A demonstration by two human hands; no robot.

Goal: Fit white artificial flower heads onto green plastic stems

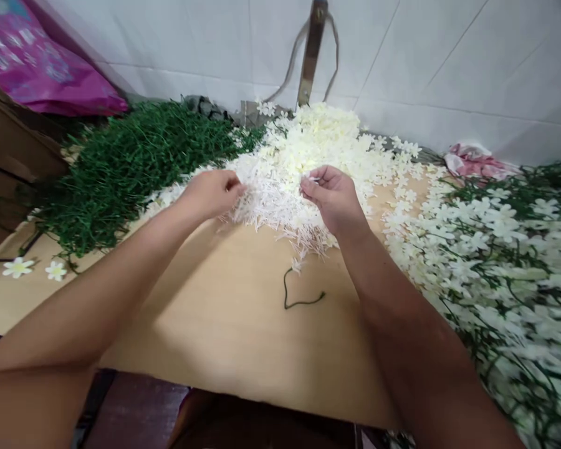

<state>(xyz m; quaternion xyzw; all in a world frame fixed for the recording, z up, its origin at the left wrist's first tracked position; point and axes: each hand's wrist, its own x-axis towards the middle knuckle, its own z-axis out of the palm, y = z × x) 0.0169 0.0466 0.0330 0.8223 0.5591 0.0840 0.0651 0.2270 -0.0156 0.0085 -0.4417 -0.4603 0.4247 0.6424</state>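
Observation:
A heap of white pieces lies mid-table: thin white plastic stalks (266,196) in front, pale yellow-white artificial flower heads (325,134) behind. At the left side of the stalks is my left hand (210,193), its fingers curled down and slightly blurred; whatever they pinch is hidden. My right hand (337,196) hovers over the heap's front right, thumb and fingertips pinched on a small white flower piece (314,179). Closer to me, a bent dark green stem (303,304) rests on the board, one end beside a small white piece (296,265).
Green plastic stems (149,149) are piled at left. Many white flowers on green stems (518,280) cover the right side. Two loose flowers (17,267) lie far left. A cardboard box (14,149), a pink bag (51,68), a crumpled cloth (479,162) and an upright metal strip (312,53) stand around.

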